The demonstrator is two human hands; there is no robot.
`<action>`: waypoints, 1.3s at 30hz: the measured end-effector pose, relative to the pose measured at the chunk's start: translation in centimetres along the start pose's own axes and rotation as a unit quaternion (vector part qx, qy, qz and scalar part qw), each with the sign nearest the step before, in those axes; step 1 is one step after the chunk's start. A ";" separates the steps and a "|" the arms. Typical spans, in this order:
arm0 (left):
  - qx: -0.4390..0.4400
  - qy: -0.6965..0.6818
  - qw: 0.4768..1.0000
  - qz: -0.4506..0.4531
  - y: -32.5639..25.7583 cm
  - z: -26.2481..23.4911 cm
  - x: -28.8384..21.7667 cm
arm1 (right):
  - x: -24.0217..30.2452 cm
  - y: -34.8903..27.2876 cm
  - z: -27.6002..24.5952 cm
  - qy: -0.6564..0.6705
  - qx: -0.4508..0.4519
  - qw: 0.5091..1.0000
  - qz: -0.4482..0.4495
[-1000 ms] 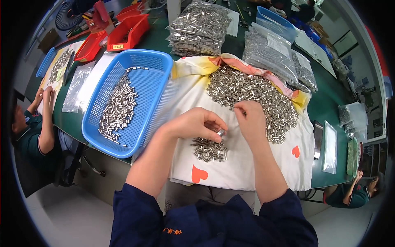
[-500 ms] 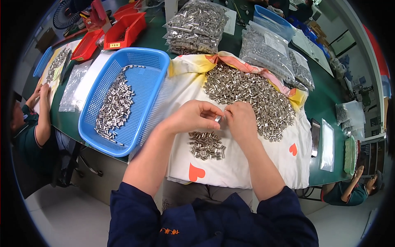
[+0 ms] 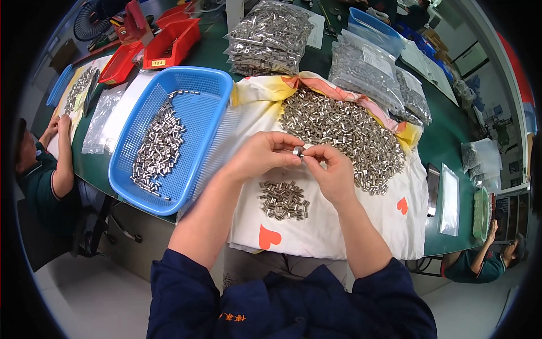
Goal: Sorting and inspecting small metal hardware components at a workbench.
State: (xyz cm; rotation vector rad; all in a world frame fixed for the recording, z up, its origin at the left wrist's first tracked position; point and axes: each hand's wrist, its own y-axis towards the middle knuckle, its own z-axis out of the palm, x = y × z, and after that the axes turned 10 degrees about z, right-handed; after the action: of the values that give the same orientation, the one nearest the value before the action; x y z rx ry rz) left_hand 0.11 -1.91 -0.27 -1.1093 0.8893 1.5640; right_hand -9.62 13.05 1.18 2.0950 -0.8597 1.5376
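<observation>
Sleeves, tiny metal ones, all over this bench; going left to right: a co-worker's hands (image 3: 58,125) rest at a tray at the far left edge, then the blue basket (image 3: 210,90) with a long streak of finished-looking metal pieces (image 3: 157,148) lying in it; just right of that the left hand (image 3: 261,156) is curled narrow, thumb and forefinger pinched onto one small metal sleeve (image 3: 297,151); the right hand (image 3: 333,170) meets it from the other side, fingertips closed on the same piece, so the sleeve sits between both hands above the white cloth (image 3: 333,237); a small cluster of sleeves (image 3: 284,199) lies on the cloth right under the hands, and the big heap (image 3: 344,133) spreads out further back and to the right; bags of more parts (image 3: 370,70) behind that. My guess on handling: each piece is light, hard and smooth, so pretty slippery and prone to rolling; won't crush or bend; best pinched across the barrel with the fingertip pads, or end to end if you need to turn it; the cloth probably helps stop dropped ones skating off.
</observation>
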 end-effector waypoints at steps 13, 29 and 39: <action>-0.014 0.051 0.998 0.017 0.0 0.1 0.3 | 0.2 -0.2 0.6 -0.213 -0.105 0.945 -0.224; 0.145 0.132 0.980 -0.044 -1.0 1.0 -1.0 | -1.9 1.8 -2.0 -0.249 -0.106 0.961 -0.060; 0.141 0.151 0.978 -0.031 -0.9 0.7 -0.8 | -2.0 1.6 -0.7 -0.381 -0.095 0.913 -0.110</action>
State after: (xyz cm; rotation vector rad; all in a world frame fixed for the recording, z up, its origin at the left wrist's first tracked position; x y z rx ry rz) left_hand 0.90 -1.28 0.73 -1.1721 1.2269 1.1910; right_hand -11.63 12.83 -0.58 2.5426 -0.9156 0.4637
